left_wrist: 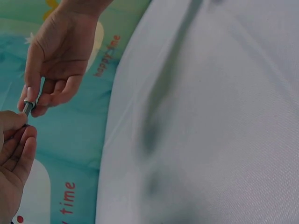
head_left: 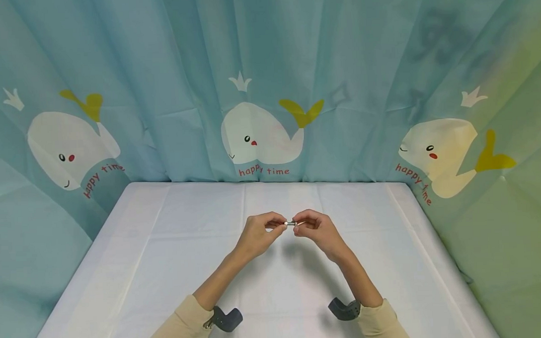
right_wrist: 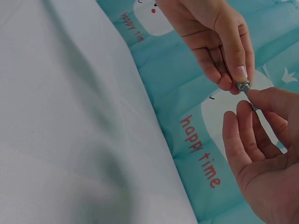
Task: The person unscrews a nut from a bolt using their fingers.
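A small silvery metal bolt [head_left: 291, 223] lies level between both hands, held in the air above the table. My left hand [head_left: 260, 234] pinches one end between thumb and fingers. The other end is pinched by my right hand [head_left: 318, 231]. In the right wrist view, ridges like threading show on the bolt [right_wrist: 246, 88], with a wider collar, perhaps a nut, beside the left thumb. Fingertips cover both ends. From the left wrist, a short stretch of the shaft [left_wrist: 27, 108] shows between the two thumbs.
A white cloth covers the table [head_left: 189, 271]. Around its back and sides hangs a blue-green curtain [head_left: 183, 92] printed with whales and lettering. Dark curved devices are worn on the left wrist [head_left: 227, 319] and the right wrist [head_left: 344, 309]. Shadows of the arms fall on the cloth.
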A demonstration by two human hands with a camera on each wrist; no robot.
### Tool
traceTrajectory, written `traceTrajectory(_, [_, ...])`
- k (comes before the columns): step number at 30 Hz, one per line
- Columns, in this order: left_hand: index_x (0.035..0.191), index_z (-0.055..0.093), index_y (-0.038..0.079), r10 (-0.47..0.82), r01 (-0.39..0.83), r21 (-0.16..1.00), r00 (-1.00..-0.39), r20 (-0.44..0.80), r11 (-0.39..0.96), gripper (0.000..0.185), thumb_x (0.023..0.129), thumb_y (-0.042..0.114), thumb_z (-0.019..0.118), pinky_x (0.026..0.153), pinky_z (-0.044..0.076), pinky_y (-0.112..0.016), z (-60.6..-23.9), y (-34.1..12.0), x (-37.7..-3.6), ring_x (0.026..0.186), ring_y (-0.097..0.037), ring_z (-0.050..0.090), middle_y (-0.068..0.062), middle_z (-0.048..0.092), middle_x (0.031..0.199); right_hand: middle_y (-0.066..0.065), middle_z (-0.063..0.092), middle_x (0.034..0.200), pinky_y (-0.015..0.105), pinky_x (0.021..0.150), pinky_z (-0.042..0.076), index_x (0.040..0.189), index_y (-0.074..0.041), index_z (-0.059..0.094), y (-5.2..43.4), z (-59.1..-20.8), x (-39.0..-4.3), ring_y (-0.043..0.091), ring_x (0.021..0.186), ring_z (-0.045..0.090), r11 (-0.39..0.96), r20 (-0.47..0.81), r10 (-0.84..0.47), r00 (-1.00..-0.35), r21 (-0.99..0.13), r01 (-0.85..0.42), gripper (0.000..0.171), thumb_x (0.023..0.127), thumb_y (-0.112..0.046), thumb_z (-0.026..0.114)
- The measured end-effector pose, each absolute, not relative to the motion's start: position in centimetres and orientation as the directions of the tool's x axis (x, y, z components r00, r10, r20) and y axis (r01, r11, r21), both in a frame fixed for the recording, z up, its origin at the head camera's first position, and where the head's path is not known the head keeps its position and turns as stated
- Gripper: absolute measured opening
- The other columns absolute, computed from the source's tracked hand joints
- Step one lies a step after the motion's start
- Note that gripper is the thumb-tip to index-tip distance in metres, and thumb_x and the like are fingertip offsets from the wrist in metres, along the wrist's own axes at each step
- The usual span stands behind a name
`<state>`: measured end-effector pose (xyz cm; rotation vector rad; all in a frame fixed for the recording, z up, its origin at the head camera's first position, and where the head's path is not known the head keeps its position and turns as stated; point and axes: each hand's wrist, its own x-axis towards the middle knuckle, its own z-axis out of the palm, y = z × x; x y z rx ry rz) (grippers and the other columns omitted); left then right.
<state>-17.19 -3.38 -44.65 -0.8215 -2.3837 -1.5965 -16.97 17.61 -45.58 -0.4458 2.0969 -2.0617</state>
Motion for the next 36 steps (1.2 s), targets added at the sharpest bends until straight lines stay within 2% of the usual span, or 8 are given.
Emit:
traceTrajectory(5, [0.096, 0.073, 0.0, 0.354, 0.523, 0.803, -0.837, 0.418, 0.287, 0.009, 0.088, -0.002, 0.074, 0.078, 0.058, -0.024, -44.59, -3.38, -17.2, 0.082, -0.016, 0.071, -0.006, 0.073, 0.09, 0.016, 0.065, 0.105, 0.033, 0.08, 0.059, 0.12, 0.008, 0.059, 17.59, -45.45, -16.89, 0.019, 0.087, 0.068, 0.0, 0.084, -0.33, -0.94, -0.996, -0.09, 0.032, 0.091, 0.0, 0.07])
traceTrajectory(9, [0.096, 0.073, 0.0, 0.355, 0.527, 0.799, -0.834, 0.422, 0.289, 0.008, 0.088, -0.001, 0.074, 0.078, 0.058, -0.024, -44.62, -3.34, -17.23, 0.081, -0.017, 0.071, -0.006, 0.073, 0.09, 0.018, 0.064, 0.111, 0.036, 0.079, 0.06, 0.127, 0.004, 0.057, 17.57, -45.37, -16.91, 0.03, 0.092, 0.067, 0.027, 0.032, -0.316, -0.948, -0.999, -0.043, 0.038, 0.093, -0.006, 0.07])
traceTrajectory(15, [0.096, 0.074, 0.002, 0.351, 0.509, 0.811, -0.844, 0.405, 0.289, 0.009, 0.088, 0.0, 0.075, 0.078, 0.058, -0.024, -44.58, -3.23, -17.23, 0.081, -0.015, 0.071, -0.004, 0.073, 0.09, 0.016, 0.069, 0.099, 0.037, 0.078, 0.06, 0.113, 0.007, 0.065, 17.4, -45.4, -17.05, 0.041, 0.093, 0.065, 0.081, -0.043, -0.265, -0.963, -0.996, 0.022, 0.032, 0.099, -0.022, 0.065])
traceTrajectory(20, [0.097, 0.074, 0.003, 0.351, 0.494, 0.815, -0.853, 0.387, 0.303, 0.009, 0.088, 0.001, 0.075, 0.078, 0.058, -0.024, -44.52, -3.17, -17.16, 0.082, -0.014, 0.071, -0.002, 0.073, 0.09, 0.017, 0.07, 0.096, 0.035, 0.08, 0.06, 0.111, 0.011, 0.066, 17.54, -45.3, -17.0, 0.028, 0.089, 0.069, 0.049, -0.011, -0.274, -0.962, -0.999, -0.002, 0.025, 0.096, -0.01, 0.066])
traceTrajectory(23, [0.096, 0.074, 0.002, 0.351, 0.492, 0.817, -0.853, 0.385, 0.3, 0.009, 0.088, 0.0, 0.074, 0.078, 0.058, -0.024, -44.47, -3.17, -17.13, 0.082, -0.014, 0.071, -0.003, 0.073, 0.09, 0.013, 0.069, 0.095, 0.034, 0.081, 0.059, 0.113, 0.013, 0.064, 17.7, -45.23, -16.92, 0.02, 0.087, 0.069, 0.021, 0.028, -0.289, -0.957, -0.999, -0.035, 0.024, 0.094, -0.002, 0.066])
traceTrajectory(27, [0.096, 0.074, 0.002, 0.352, 0.492, 0.819, -0.853, 0.386, 0.295, 0.009, 0.088, 0.0, 0.075, 0.078, 0.058, -0.024, -44.5, -3.19, -17.13, 0.082, -0.015, 0.071, -0.003, 0.073, 0.09, 0.012, 0.068, 0.094, 0.033, 0.083, 0.058, 0.112, 0.013, 0.064, 17.8, -45.2, -16.85, 0.018, 0.085, 0.068, 0.005, 0.064, -0.302, -0.951, -0.998, -0.069, 0.024, 0.091, 0.002, 0.068])
traceTrajectory(32, [0.096, 0.073, 0.002, 0.353, 0.493, 0.818, -0.852, 0.386, 0.297, 0.008, 0.088, 0.0, 0.074, 0.079, 0.057, -0.023, -44.63, -3.25, -17.14, 0.082, -0.014, 0.071, -0.004, 0.073, 0.09, 0.026, 0.066, 0.1, 0.031, 0.082, 0.058, 0.111, 0.011, 0.065, 17.77, -45.34, -16.86, 0.016, 0.085, 0.068, 0.014, 0.084, -0.3, -0.95, -0.996, -0.092, 0.024, 0.09, 0.0, 0.071])
traceTrajectory(36, [0.096, 0.073, 0.001, 0.355, 0.51, 0.809, -0.843, 0.403, 0.293, 0.008, 0.089, -0.001, 0.074, 0.079, 0.057, -0.023, -44.67, -3.27, -17.14, 0.081, -0.015, 0.07, -0.005, 0.073, 0.09, 0.022, 0.067, 0.1, 0.032, 0.083, 0.058, 0.112, 0.011, 0.064, 17.74, -45.44, -16.86, 0.017, 0.086, 0.068, 0.009, 0.09, -0.305, -0.948, -0.995, -0.098, 0.025, 0.091, 0.0, 0.071])
